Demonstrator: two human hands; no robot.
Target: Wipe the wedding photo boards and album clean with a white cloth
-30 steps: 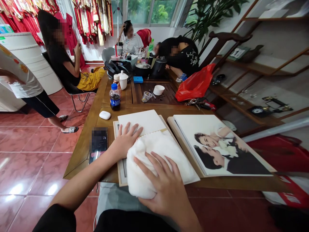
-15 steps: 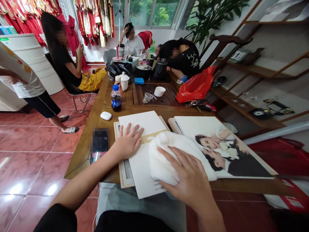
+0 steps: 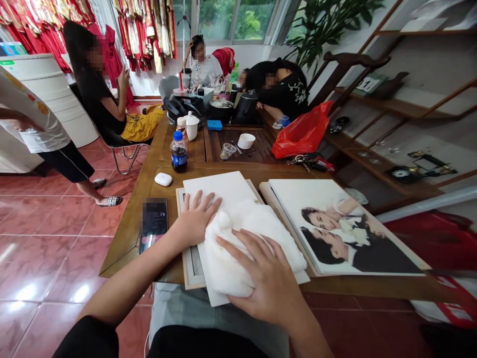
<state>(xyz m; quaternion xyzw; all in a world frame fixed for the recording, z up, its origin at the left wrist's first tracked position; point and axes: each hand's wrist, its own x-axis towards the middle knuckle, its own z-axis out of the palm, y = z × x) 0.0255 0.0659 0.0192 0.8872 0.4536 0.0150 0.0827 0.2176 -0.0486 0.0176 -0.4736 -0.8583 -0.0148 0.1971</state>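
My right hand (image 3: 266, 281) lies flat, fingers spread, pressing a bunched white cloth (image 3: 246, 238) onto a white board (image 3: 223, 191). This board rests on a picture frame (image 3: 188, 263) at the near edge of the wooden table (image 3: 130, 219). Beside the cloth, my left hand (image 3: 196, 219) also lies flat with fingers apart on the board's left side, steadying it. A large portrait print (image 3: 335, 228) of a couple lies just right of the cloth.
A dark phone (image 3: 154, 221), a white earbud case (image 3: 163, 179) and a cola bottle (image 3: 179, 151) sit left of the board. A tea tray (image 3: 257, 144) with cups, a kettle, and a red bag (image 3: 301, 132) lie farther back. Several people sit or stand around the far end.
My right hand slid the cloth to the right across the board, then back to the left and nearer me. My left hand stayed in place.
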